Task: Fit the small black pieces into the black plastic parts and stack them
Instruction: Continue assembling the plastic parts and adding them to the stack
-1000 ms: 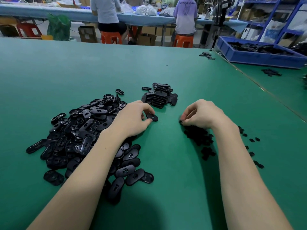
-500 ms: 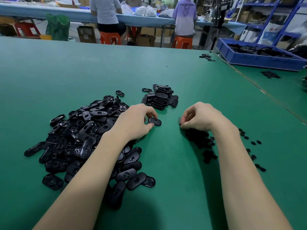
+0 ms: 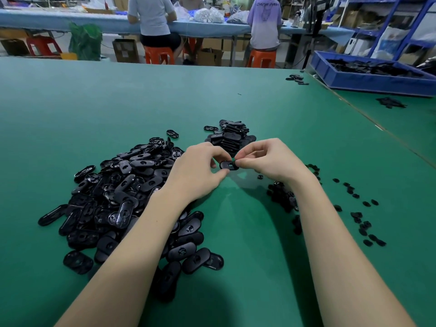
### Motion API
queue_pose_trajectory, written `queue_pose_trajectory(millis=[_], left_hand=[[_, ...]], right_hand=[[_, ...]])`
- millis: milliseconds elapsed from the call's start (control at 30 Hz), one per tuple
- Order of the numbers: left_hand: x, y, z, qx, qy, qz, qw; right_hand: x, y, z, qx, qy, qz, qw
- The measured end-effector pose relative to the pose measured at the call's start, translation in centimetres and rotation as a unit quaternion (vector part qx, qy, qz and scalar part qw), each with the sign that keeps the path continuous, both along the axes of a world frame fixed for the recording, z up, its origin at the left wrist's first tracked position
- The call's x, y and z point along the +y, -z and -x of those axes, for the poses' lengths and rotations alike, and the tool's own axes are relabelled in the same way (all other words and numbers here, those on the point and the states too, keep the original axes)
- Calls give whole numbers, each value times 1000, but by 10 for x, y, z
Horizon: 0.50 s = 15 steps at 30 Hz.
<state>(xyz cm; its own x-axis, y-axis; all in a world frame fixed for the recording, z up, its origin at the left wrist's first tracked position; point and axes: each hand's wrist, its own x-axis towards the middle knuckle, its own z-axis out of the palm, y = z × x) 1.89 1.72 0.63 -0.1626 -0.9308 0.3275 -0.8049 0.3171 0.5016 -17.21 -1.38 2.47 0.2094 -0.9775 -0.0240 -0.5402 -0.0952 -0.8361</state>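
My left hand (image 3: 197,169) pinches one black oval plastic part (image 3: 227,164) just above the green table. My right hand (image 3: 271,159) meets it from the right, fingertips closed at the part's right end; a small black piece there is hidden by my fingers. A big loose pile of oval parts (image 3: 122,190) lies under and left of my left forearm. A stack of parts (image 3: 232,136) stands just behind my hands. Small black pieces (image 3: 283,197) lie heaped under my right wrist, with more scattered pieces (image 3: 361,215) to the right.
A blue bin (image 3: 377,79) of black parts sits at the far right on the adjoining table. A few loose parts (image 3: 296,79) lie near the far table edge. Two people sit on orange stools (image 3: 159,55) at a blue bench behind.
Both hands lifted off the table and came together. The left hand raised the oval part; the right hand left the heap of small pieces and moved left to the part.
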Motion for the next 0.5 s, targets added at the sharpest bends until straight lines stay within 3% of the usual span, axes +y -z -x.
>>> queue_pose_trajectory(millis=[500], left_hand=[[2, -5, 10, -21, 26, 15, 999]], right_hand=[[-1, 4, -3, -36, 41, -48, 997]])
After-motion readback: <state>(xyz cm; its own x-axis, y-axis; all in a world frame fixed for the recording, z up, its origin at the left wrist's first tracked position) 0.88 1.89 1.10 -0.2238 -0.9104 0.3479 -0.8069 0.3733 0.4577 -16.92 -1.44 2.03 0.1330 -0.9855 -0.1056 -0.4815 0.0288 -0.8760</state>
